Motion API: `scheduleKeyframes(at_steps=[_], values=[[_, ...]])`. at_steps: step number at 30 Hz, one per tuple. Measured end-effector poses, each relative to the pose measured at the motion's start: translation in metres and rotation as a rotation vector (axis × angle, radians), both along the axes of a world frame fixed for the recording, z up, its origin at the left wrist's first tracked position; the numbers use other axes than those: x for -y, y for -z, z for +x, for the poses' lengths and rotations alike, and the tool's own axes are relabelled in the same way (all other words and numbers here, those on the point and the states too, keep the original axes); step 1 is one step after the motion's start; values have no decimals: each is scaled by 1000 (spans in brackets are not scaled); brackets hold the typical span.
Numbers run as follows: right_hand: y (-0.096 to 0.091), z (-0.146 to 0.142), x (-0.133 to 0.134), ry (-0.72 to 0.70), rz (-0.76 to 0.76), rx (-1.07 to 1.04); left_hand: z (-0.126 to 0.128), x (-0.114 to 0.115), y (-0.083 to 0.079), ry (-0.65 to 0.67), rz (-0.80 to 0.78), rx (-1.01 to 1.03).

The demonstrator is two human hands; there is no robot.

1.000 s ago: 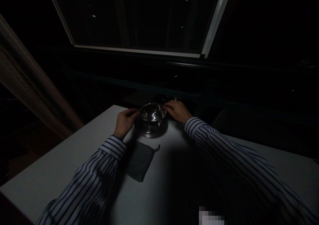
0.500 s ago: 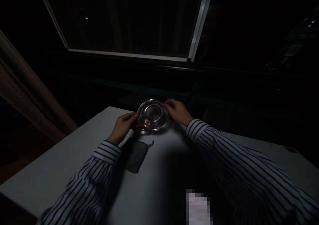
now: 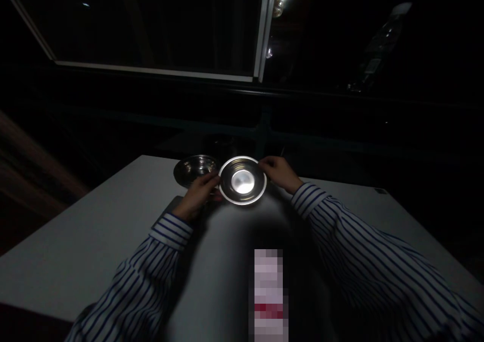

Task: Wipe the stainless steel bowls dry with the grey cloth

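Between my two hands is a small shiny metal bowl (image 3: 243, 181), its inside tilted toward me. My left hand (image 3: 198, 195) pinches the rim on the left side. On the upper right, my right hand (image 3: 282, 173) grips the rim with thumb and fingers. A second metal bowl (image 3: 194, 168) sits on the table just behind my left hand, which hides part of it. Beside my left wrist, a bit of a dark grey cloth-like piece (image 3: 173, 203) shows; my arm covers the rest.
A white table (image 3: 102, 231) lies beneath my hands, with my arms' shadows across it. Near its right back corner is a small dark patch (image 3: 380, 191). Beyond are a dark window with a pale frame (image 3: 159, 70) and a clear plastic bottle (image 3: 381, 42). A pixelated patch covers something near me.
The bowl has turned from showing its underside to showing its inside, still held in both hands. My view has swung right, and the second bowl shows more fully at the left.
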State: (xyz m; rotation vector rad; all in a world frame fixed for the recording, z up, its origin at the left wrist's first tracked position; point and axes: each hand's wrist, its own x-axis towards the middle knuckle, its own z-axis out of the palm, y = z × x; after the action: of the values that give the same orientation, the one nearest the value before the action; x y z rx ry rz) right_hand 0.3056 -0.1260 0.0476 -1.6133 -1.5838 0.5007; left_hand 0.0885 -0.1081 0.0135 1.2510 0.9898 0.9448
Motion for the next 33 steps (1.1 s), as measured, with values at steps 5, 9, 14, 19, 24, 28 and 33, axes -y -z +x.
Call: scheduleKeyframes(at_steps=[5,9,14,19,24,28,33], values=[[35,24,28,52,-70,-149,25,21,22,79,-98,-5],[63,38,44,83,-111,-239,40,32,42,151,-135,1],[83,47,55,117,-193,-295,53,39,58,182,-125,-5],[96,52,57,109,-211,-310,60,36,72,178,-94,-19],[105,56,54,114,-212,-279,60,35,78,149,-93,-22],[108,62,54,105,-227,-170,48,40,71,85,-98,-29],[94,61,58,224,-129,184,13,45,54,0,-10,-191]])
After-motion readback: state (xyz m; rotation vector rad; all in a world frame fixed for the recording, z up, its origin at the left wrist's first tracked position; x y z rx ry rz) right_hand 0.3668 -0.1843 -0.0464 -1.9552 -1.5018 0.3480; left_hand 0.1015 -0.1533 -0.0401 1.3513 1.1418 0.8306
